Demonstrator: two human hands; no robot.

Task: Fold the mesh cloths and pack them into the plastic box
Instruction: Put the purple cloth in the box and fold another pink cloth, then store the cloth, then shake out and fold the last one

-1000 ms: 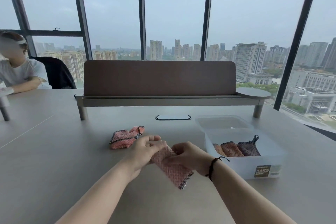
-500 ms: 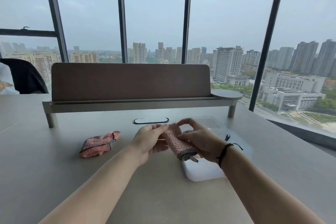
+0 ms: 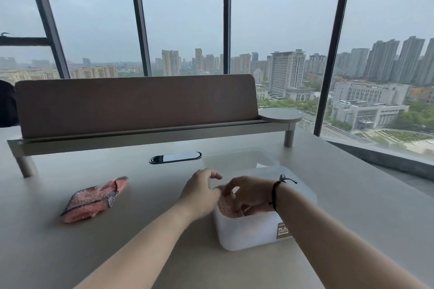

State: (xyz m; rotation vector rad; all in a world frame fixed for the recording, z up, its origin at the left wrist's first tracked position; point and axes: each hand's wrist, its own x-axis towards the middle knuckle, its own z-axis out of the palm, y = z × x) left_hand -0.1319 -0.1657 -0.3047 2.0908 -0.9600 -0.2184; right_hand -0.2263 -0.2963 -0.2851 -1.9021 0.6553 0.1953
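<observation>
A translucent white plastic box (image 3: pixel 246 232) with a brown label stands on the table just right of centre. My right hand (image 3: pixel 249 192) reaches down into it, its fingers curled round a folded pink mesh cloth (image 3: pixel 225 206) at the box's left end. My left hand (image 3: pixel 202 191) hovers at the box's left rim with its fingers loosely curled, thumb close to the cloth, gripping nothing that I can see. Whatever else the box holds is hidden by my right hand. Left of my arms, a second pink mesh cloth (image 3: pixel 94 199) with dark edging lies crumpled on the table.
The box's clear lid (image 3: pixel 239 159) lies flat right behind the box. An oval cable port (image 3: pixel 175 157) sits in the tabletop, and a low shelf with a brown screen (image 3: pixel 136 103) runs across the back. Windows stand beyond the table's right edge.
Both hands carried the folded cloth from above the table down into the box. My left hand has loosened off the cloth. The view has turned further right.
</observation>
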